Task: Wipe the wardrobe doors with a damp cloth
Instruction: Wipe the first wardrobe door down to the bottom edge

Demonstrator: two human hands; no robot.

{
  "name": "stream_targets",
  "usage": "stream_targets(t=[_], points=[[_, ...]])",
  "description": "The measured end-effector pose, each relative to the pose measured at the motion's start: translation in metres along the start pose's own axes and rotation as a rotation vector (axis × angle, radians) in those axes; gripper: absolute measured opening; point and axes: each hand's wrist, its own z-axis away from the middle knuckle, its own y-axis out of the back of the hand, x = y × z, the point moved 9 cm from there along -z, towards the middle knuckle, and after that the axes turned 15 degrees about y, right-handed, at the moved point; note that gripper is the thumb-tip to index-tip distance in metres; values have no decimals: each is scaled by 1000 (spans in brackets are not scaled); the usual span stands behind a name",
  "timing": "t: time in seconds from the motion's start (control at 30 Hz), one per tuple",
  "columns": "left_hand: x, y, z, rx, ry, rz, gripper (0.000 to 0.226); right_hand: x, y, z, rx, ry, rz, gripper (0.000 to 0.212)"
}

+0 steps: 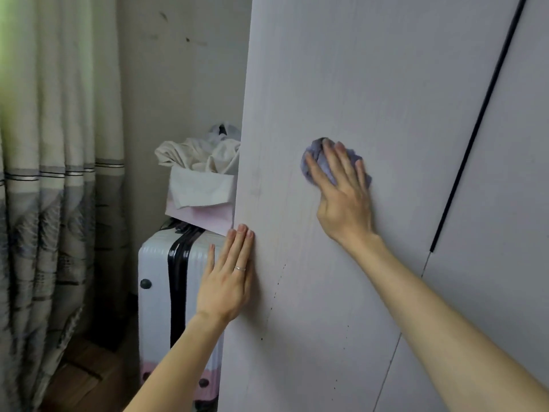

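A pale grey wardrobe door [371, 84] fills the right of the head view, with small dark specks low on its left part. My right hand [341, 197] presses a crumpled purple-blue cloth [319, 157] flat against the door at mid height, fingers spread over it. My left hand [230, 275], wearing a ring, rests flat with its fingers together on the door's left edge and holds nothing. A black vertical strip [481, 120] marks the seam to the neighbouring door [511, 233] on the right.
Left of the wardrobe stands a white suitcase [154, 292] with a black stripe. A pink-and-white bag [202, 197] stuffed with pale fabric sits on it. Patterned curtains [53, 173] hang at the far left, and wooden floor [89, 382] shows below.
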Motion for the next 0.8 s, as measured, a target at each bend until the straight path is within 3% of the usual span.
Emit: stream_targets(t=[0.1, 0.23, 0.3, 0.37, 0.5, 0.57, 0.63, 0.8], points=[[-2, -4, -1, -16, 13, 14, 64, -26, -18, 14, 10, 33, 3, 69], [-6, -1, -5, 4, -36, -12, 62, -102, -61, 89, -228, 477, -14, 73], [-8, 1, -6, 30, -65, -51, 63, -107, -62, 87, -273, 588, -10, 72], [-8, 2, -6, 50, -64, -66, 64, -94, -51, 47, -248, 534, 32, 72], [-7, 1, 0, 85, -31, -56, 61, -57, -24, -60, -90, 232, 33, 76], [-11, -1, 9, 88, -46, -63, 60, -58, -24, -80, -46, 195, 36, 78], [-21, 0, 19, 85, -70, -79, 58, -74, -33, -61, -43, 289, 61, 76], [-30, -2, 28, 48, -161, -163, 54, -111, -53, 36, -239, 660, 54, 72]])
